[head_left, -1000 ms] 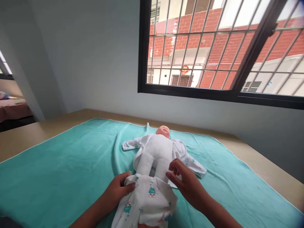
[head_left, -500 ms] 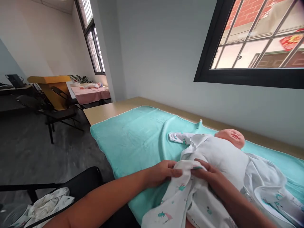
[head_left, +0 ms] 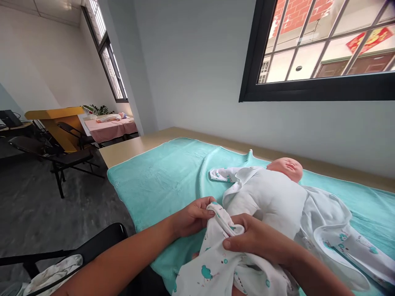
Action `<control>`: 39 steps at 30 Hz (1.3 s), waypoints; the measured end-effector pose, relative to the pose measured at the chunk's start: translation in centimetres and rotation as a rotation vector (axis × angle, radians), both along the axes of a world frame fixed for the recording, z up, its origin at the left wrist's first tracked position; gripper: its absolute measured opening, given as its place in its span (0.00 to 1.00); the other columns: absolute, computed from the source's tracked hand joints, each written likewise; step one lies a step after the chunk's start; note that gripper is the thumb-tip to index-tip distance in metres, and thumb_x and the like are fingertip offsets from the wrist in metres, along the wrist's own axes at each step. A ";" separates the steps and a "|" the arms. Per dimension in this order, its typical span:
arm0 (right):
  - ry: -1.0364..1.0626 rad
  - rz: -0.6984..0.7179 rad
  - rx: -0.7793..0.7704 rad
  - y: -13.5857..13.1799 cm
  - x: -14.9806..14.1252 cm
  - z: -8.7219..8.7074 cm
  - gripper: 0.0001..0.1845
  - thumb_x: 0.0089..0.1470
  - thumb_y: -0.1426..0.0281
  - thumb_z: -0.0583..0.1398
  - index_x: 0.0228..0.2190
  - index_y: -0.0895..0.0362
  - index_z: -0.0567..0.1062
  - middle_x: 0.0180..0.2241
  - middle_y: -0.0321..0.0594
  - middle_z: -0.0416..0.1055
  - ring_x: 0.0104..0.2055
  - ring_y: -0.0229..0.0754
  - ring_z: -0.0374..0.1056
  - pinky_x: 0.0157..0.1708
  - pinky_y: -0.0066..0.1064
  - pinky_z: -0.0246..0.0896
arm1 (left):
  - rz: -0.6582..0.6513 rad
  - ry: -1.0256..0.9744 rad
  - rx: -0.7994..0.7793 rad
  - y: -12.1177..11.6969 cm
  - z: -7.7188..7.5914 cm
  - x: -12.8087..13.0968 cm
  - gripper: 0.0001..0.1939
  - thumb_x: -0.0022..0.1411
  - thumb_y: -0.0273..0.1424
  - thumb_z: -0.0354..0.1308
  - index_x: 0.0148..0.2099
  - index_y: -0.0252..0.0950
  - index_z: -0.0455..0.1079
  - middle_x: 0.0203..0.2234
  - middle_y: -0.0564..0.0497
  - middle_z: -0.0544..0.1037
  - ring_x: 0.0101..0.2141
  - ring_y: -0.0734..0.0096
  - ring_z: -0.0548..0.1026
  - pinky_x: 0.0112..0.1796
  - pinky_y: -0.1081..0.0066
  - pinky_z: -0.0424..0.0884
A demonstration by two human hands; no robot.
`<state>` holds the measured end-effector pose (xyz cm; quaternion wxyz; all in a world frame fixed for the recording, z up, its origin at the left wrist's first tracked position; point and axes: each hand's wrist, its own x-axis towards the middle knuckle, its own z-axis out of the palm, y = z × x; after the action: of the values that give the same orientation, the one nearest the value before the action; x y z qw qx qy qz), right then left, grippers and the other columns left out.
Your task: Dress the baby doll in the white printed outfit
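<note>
A baby doll (head_left: pixel 273 201) with a white cloth body lies on its back, its head toward the wall. Its white printed wrap shirt (head_left: pixel 324 209) is spread open around it, one sleeve stretched out on each side. White baby pants (head_left: pixel 212 263) with teal bird prints are bunched over the doll's lower legs, where a little of the doll's skin shows. My left hand (head_left: pixel 194 218) pinches the upper edge of the pants at the left. My right hand (head_left: pixel 249 238) grips that edge further right, thumb on top, close to the doll's hip. The doll's feet are hidden.
A teal blanket (head_left: pixel 166 172) covers most of the wooden table (head_left: pixel 132 146), which stands against the wall under a barred window. A black chair (head_left: pixel 111 238) with crumpled white cloth (head_left: pixel 58 269) stands at lower left. Folding chairs and a pink-covered table (head_left: pixel 111 129) are further back.
The edge of the pants has turned and is more bunched between my hands. My right hand has shifted, its thumb now over the cloth. The view has swung slightly right.
</note>
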<state>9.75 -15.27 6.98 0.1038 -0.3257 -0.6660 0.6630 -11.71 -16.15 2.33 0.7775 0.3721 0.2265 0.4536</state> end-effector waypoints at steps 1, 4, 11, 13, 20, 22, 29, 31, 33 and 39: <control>0.033 -0.019 -0.049 0.0 0.0 -0.1 0.18 0.47 0.58 0.68 0.37 0.56 0.78 0.35 0.41 0.78 0.40 0.48 0.73 0.40 0.35 0.67 | -0.030 0.030 -0.001 0.0 0.1 0.0 0.19 0.45 0.33 0.74 0.36 0.33 0.69 0.28 0.52 0.74 0.28 0.75 0.72 0.31 0.76 0.66; 0.248 -0.091 -0.225 0.2 0.3 -0.7 0.16 0.49 0.61 0.67 0.37 0.58 0.77 0.33 0.41 0.77 0.35 0.44 0.73 0.37 0.33 0.67 | -0.197 0.209 0.029 -0.2 0.4 -0.3 0.24 0.41 0.39 0.76 0.38 0.32 0.73 0.29 0.51 0.75 0.29 0.73 0.72 0.32 0.74 0.66; 0.427 -0.175 -0.318 0.1 0.3 -1.2 0.14 0.50 0.63 0.67 0.34 0.59 0.75 0.29 0.38 0.74 0.30 0.40 0.71 0.32 0.30 0.66 | -0.270 0.436 0.103 -0.7 0.8 -0.3 0.23 0.39 0.40 0.76 0.34 0.31 0.78 0.25 0.52 0.76 0.28 0.73 0.71 0.33 0.72 0.67; 0.414 -0.171 -0.298 0.1 0.3 -1.0 0.17 0.49 0.61 0.67 0.38 0.59 0.76 0.31 0.39 0.75 0.33 0.41 0.72 0.36 0.32 0.67 | -0.211 0.321 0.082 -0.7 0.5 -0.2 0.22 0.43 0.42 0.74 0.34 0.31 0.77 0.22 0.53 0.73 0.23 0.77 0.67 0.26 0.75 0.62; -0.005 0.072 -0.018 0.9 0.7 -0.4 0.27 0.28 0.64 0.76 0.34 0.60 0.80 0.32 0.37 0.76 0.34 0.41 0.70 0.34 0.27 0.65 | -0.160 0.089 0.019 -1.0 0.3 -0.2 0.20 0.50 0.40 0.71 0.37 0.28 0.77 0.27 0.47 0.75 0.28 0.73 0.73 0.33 0.75 0.68; 0.021 0.098 -0.047 1.0 0.7 -0.6 0.24 0.33 0.62 0.75 0.33 0.61 0.80 0.31 0.37 0.76 0.33 0.39 0.69 0.34 0.26 0.64 | -0.178 0.098 0.024 -1.2 0.5 0.0 0.20 0.51 0.41 0.71 0.36 0.27 0.77 0.25 0.48 0.75 0.27 0.73 0.73 0.31 0.76 0.68; 0.471 -0.083 -0.278 0.9 0.6 -2.9 0.23 0.43 0.59 0.72 0.36 0.63 0.77 0.30 0.40 0.74 0.31 0.37 0.70 0.37 0.29 0.64 | -0.329 0.334 0.110 -1.0 0.6 0.3 0.29 0.37 0.42 0.77 0.39 0.27 0.79 0.29 0.47 0.79 0.28 0.72 0.74 0.32 0.76 0.68; 0.466 -0.100 -0.262 0.9 0.7 -3.0 0.23 0.44 0.59 0.72 0.35 0.64 0.77 0.30 0.39 0.74 0.31 0.36 0.69 0.36 0.28 0.64 | -0.350 0.402 0.120 -1.0 0.7 0.2 0.28 0.36 0.39 0.78 0.38 0.27 0.79 0.27 0.47 0.79 0.28 0.72 0.73 0.33 0.76 0.69; 0.449 -0.079 -0.254 0.9 0.7 -2.7 0.22 0.44 0.59 0.72 0.34 0.64 0.77 0.31 0.39 0.73 0.31 0.35 0.68 0.36 0.27 0.63 | -0.328 0.403 0.105 -1.2 0.8 0.2 0.25 0.40 0.38 0.77 0.38 0.26 0.80 0.27 0.46 0.79 0.28 0.72 0.74 0.33 0.76 0.68; 0.080 0.026 -0.058 1.3 0.9 -1.1 0.28 0.24 0.62 0.77 0.30 0.60 0.78 0.28 0.32 0.71 0.28 0.33 0.61 0.28 0.23 0.57 | -0.266 0.269 0.121 -1.5 0.4 0.8 0.28 0.49 0.48 0.70 0.43 0.29 0.79 0.28 0.44 0.80 0.32 0.67 0.77 0.37 0.75 0.68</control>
<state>10.60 -14.00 5.91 0.1121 -0.2932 -0.6460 0.6958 -10.94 -17.69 2.68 0.7696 0.5022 0.2493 0.3057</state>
